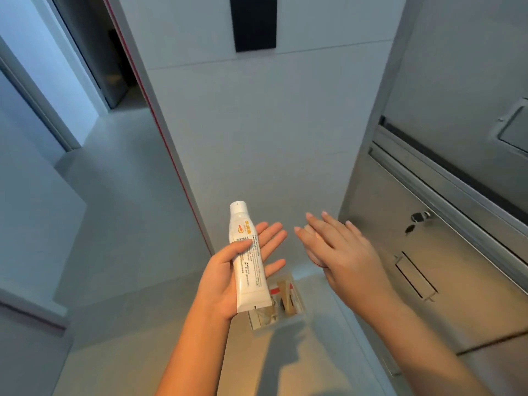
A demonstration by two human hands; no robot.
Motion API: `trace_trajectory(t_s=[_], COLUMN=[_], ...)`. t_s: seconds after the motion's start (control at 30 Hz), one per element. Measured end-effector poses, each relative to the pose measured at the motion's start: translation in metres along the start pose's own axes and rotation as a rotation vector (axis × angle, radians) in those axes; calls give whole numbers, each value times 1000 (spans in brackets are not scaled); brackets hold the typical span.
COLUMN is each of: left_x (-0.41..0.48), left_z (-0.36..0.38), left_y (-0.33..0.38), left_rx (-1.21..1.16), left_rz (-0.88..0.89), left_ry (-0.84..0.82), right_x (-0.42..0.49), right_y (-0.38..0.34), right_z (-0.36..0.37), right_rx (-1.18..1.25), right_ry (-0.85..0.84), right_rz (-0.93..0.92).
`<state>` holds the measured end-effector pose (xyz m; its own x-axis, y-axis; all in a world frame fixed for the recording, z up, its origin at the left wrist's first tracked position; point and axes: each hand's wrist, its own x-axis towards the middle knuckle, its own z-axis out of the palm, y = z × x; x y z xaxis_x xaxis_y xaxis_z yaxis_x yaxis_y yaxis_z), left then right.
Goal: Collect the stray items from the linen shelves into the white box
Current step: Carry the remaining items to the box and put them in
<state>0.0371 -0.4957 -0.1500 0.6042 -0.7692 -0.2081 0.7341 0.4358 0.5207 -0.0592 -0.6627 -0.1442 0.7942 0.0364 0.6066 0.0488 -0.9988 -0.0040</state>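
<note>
A smooth white plastic tube (249, 264) with orange print lies along the left hand (221, 281), pinned by the thumb, cap up. The right hand (345, 252) hovers flat, fingers straight. Below on the floor sits the white box (281, 322), beside a brushed-steel cabinet (428, 267).

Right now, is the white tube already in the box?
No, the left hand holds the tube above the white box.

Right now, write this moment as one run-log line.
left hand: holds white tube, thumb across it | right hand: open, palm down | white box: below, holds items
</note>
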Motion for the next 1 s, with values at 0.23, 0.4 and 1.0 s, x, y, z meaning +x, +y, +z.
trace_trajectory(t_s=[0.23, 0.4, 1.0], left_x=[40, 77, 221], left_z=[-21, -26, -155], left_y=[34, 40, 13], left_rx=[-14, -29, -33], left_rz=[5, 34, 163], left_ry=[17, 65, 277], right_x=[37, 65, 80], right_y=[15, 39, 132], right_z=[48, 78, 287], right_rx=[57, 122, 280], right_ry=[-24, -69, -98], right_rz=[-18, -48, -333])
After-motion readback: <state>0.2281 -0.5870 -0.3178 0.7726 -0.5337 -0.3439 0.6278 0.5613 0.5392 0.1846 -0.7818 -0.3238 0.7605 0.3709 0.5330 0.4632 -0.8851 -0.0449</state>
